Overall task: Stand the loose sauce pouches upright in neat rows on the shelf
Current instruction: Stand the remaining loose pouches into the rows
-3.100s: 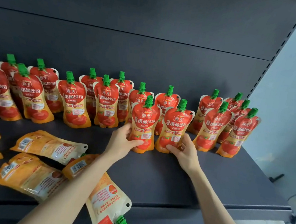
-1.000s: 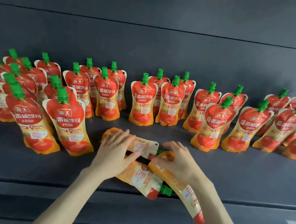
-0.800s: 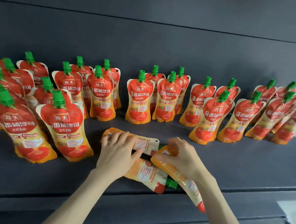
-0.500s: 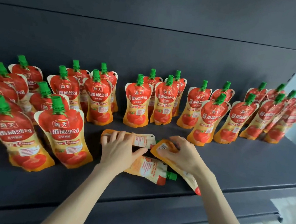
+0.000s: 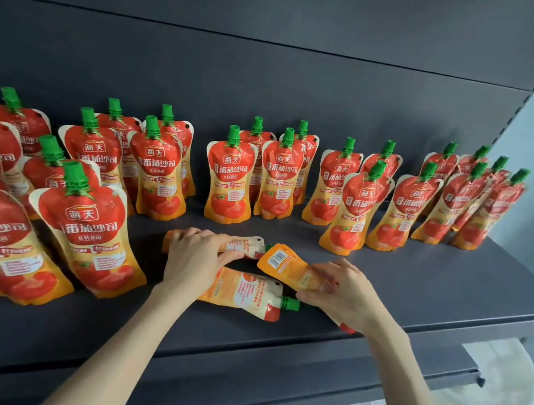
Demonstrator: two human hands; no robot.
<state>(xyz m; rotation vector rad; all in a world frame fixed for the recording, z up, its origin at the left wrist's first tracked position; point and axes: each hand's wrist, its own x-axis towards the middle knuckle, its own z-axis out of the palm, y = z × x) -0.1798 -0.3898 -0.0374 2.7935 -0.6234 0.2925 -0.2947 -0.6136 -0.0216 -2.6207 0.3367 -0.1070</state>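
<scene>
**Both hands on loose pouches at the front of the shelf**

Left of my left fingers, the standing pouches (image 5: pixel 91 233) crowd close to the camera, red fronts out and green caps up. More of them run in 2 rough rows beyond both sets of fingertips, along the dark back panel (image 5: pixel 273 71), to the right end of the shelf (image 5: pixel 447 297).

My left hand (image 5: pixel 197 261) lies over the far flat pouch (image 5: pixel 241 247). The fingers curl across it and the thumb runs along its near edge, so it is clamped between them. That pouch lies on the shelf with its cap pointing right. Just on my side of the thumb, the near flat pouch (image 5: pixel 246 294) lies back up, its green cap just beside my right thumb. My left palm covers its left end; I cannot tell whether it presses down.

My right hand (image 5: pixel 341 296) grips the lifted pouch (image 5: pixel 288 267), fingers and thumb closed around its middle. Its barcoded bottom end sticks out left of the fingertips, tilted up, near the far pouch's cap. Its red top end shows under the heel of the hand. Below and right of that wrist, under the shelf, sits a white bag (image 5: pixel 502 392).
</scene>
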